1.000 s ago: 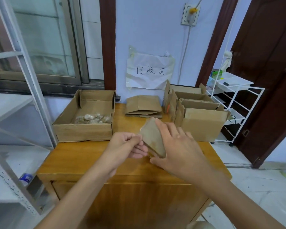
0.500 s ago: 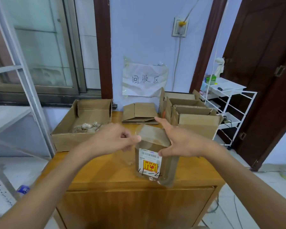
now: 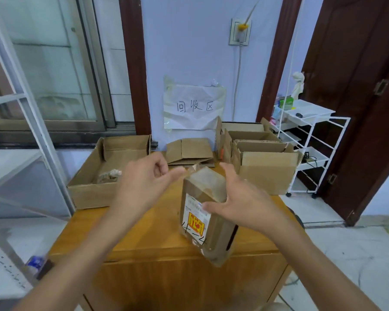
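A small brown cardboard box [image 3: 206, 234] with a white and yellow shipping label stands upright on the wooden cabinet top [image 3: 144, 232], near its front edge. My right hand [image 3: 240, 205] grips the box's upper right side, thumb across the front face above the label and fingers behind. My left hand [image 3: 146, 182] is up at the box's top left corner, where thumb and forefinger pinch a crinkled strip of clear tape [image 3: 194, 167] that lifts off the top.
An open carton [image 3: 88, 194] with crumpled packing scraps sits at the left of the cabinet top. Flattened cardboard [image 3: 189, 151] lies at the back, and open cartons [image 3: 267, 173] stand at the right. A white wire rack [image 3: 310, 140] stands beyond, and a metal shelf frame [image 3: 32, 122] on the left.
The box went from tilted between both hands to standing upright on the cabinet. My left hand has drawn up and left from the top corner, tape pinched.
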{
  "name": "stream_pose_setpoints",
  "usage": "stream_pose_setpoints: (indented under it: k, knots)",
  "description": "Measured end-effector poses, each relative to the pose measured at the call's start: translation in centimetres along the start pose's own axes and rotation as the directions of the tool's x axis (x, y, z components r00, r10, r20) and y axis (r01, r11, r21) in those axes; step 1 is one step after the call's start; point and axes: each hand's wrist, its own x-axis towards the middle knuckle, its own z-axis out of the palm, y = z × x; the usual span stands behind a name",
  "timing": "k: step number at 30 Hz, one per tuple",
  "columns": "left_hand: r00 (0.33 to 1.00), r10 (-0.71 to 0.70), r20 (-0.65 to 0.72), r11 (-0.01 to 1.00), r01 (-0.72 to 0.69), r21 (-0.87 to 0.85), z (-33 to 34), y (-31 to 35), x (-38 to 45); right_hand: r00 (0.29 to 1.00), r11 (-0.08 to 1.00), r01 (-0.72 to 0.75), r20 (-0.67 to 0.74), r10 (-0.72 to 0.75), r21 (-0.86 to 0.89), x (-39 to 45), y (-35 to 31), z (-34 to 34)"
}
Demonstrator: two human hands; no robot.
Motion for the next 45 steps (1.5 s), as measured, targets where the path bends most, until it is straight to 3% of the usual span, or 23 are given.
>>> stream_pose_setpoints:
  k: [2, 3, 8, 12, 14, 16, 21, 25, 32, 38, 40, 42, 43, 45]
  knots:
    - [0.999, -0.042, -0.002, 0.973, 0.04, -0.227, 1.8, 0.7, -0.9, 0.996, 0.999, -0.003, -0.094, 0.006, 0.032, -0.6, -0.9, 1.4]
    - [0.998, -0.039, 0.051, 0.972, 0.05, -0.232, 2.7, 0.9, -1.2, 0.993, 0.998, 0.006, -0.117, 0.002, 0.069, -1.0, -1.4, 1.6]
    - [0.946, -0.094, 0.31, 0.995, 0.081, 0.057, 2.8, 2.2, 0.0, 0.984, 0.955, 0.148, -0.139, -0.115, 0.258, -3.2, -1.8, 1.2]
    - [0.799, -0.134, 0.586, 0.966, -0.026, 0.257, 0.4, 3.8, 4.5, 0.972, 0.95, 0.222, -0.132, -0.197, 0.219, -1.8, -0.4, 2.0]
    - [0.698, -0.099, 0.709, 0.963, -0.113, 0.246, 0.6, 3.6, 5.3, 0.966, 0.949, 0.246, -0.133, -0.222, 0.196, -0.7, 0.3, 1.8]
    - [0.647, -0.052, 0.761, 0.957, -0.185, 0.224, 1.2, 2.7, 4.7, 0.955, 0.956, 0.271, -0.153, -0.253, 0.114, 0.1, 1.0, 1.2]
    - [0.775, 0.135, 0.618, 0.904, -0.352, 0.244, 2.0, 0.3, 2.6, 0.955, 0.956, 0.28, -0.072, -0.286, -0.082, 0.9, 2.0, -0.9]
    - [0.766, 0.151, 0.624, 0.925, -0.333, 0.185, 1.4, -0.9, 2.7, 0.959, 0.921, 0.266, -0.02, -0.283, -0.284, 0.9, 1.4, -1.8]
    - [0.793, 0.143, 0.592, 0.882, -0.373, 0.287, 2.3, 1.0, 2.5, 0.968, 0.911, 0.222, -0.031, -0.248, -0.346, 1.2, 1.5, -1.7]
    - [0.837, 0.168, 0.521, 0.894, -0.352, 0.277, 3.7, 1.4, 2.2, 0.957, 0.931, 0.291, 0.089, -0.277, -0.221, 1.6, 1.8, -1.6]
    - [0.835, 0.166, 0.524, 0.903, -0.342, 0.259, 3.5, 1.3, 2.2, 0.945, 0.958, 0.285, 0.155, -0.288, 0.045, 1.8, 2.4, -1.8]
    - [0.84, 0.158, 0.52, 0.909, -0.329, 0.255, 3.3, 1.0, 2.2, 0.963, 0.902, 0.172, 0.125, -0.239, 0.397, 1.6, 2.7, -1.9]
    - [0.842, 0.157, 0.516, 0.911, -0.326, 0.254, 3.2, 1.1, 2.1, 0.979, 0.888, 0.127, 0.089, -0.184, 0.442, 1.7, 2.7, -1.9]
    - [0.845, 0.164, 0.509, 0.905, -0.334, 0.264, 3.2, 1.4, 1.9, 0.994, 0.938, 0.063, 0.065, -0.091, 0.342, 2.3, 2.4, -1.8]
